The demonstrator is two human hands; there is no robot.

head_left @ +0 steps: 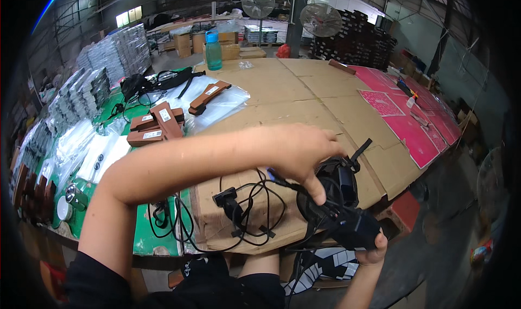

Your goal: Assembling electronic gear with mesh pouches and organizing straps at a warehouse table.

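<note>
My left arm reaches across to the right, and my left hand (pixel 304 153) hovers over a bundle of black straps and mesh (pixel 339 181). Its thumb points down, apart from the fingers; it seems to grip nothing. At the table's near edge my right hand (pixel 374 250) grips a black box-shaped device (pixel 355 228) from its right end, the fingers mostly hidden behind it. Black cables (pixel 266 200) run from this gear leftward in loose loops over the cardboard. Among them lies a black plug-like block (pixel 229 200).
Brown slotted parts (pixel 165 122) are stacked on the green surface at left, near clear plastic bags (pixel 228 100) and a black strap bundle (pixel 157 84). A blue bottle (pixel 214 51) stands at the far edge. Pink sheeting (pixel 399 111) covers the right side. A metal jar (pixel 76 196) sits at near left.
</note>
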